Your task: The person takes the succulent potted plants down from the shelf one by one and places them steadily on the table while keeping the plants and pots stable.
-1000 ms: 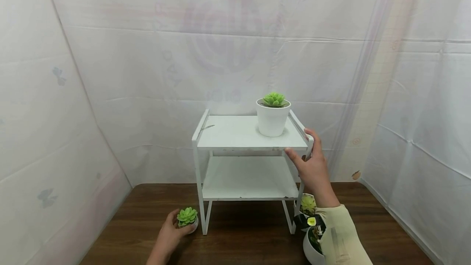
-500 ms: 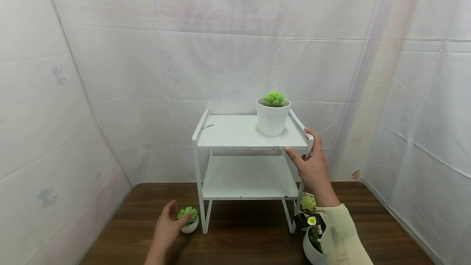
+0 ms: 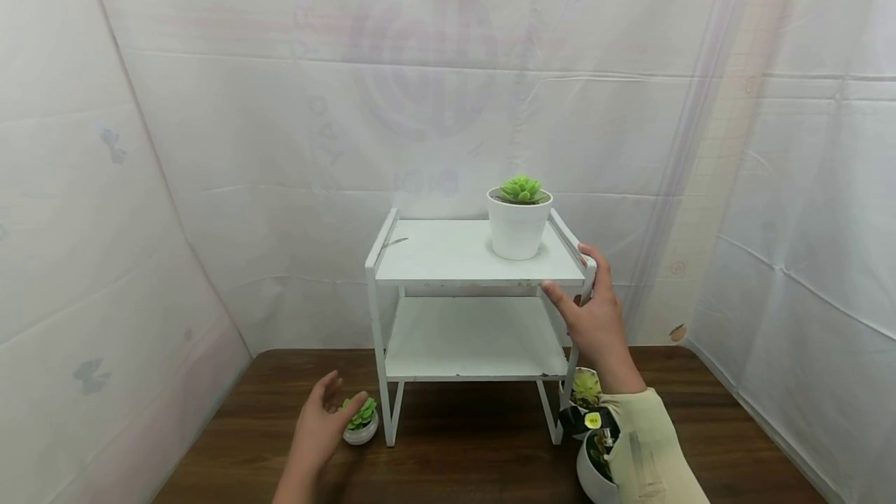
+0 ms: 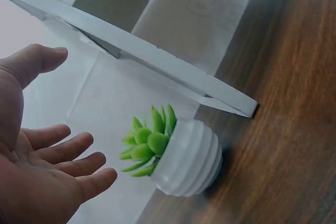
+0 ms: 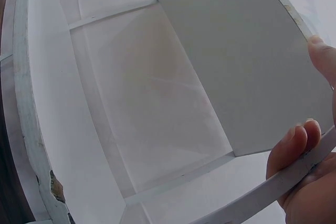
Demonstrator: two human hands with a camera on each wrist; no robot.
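Note:
A small green succulent in a ribbed white pot (image 3: 360,434) stands upright on the table, beside the rack's left front leg. My left hand (image 3: 315,430) hovers just left of it with spread, relaxed fingers. In the left wrist view a gap shows between those fingers and the potted succulent (image 4: 186,156). My right hand (image 3: 598,325) grips the right front upright of the white two-tier rack (image 3: 476,337). The right wrist view shows fingertips (image 5: 294,142) curled round that bar and the thumb on the top board's edge. A larger potted succulent (image 3: 519,228) sits on the top shelf's right side.
Behind the right forearm, by the rack's right leg, stand more potted plants: a pale green one (image 3: 586,387) and one in a white bowl (image 3: 595,473), both partly hidden. White sheeting (image 3: 280,177) encloses the brown wooden table (image 3: 245,411).
My left hand has let go of the small potted succulent and drawn back slightly left and upward. The pot stays beside the rack's leg. My right hand keeps its grip on the rack.

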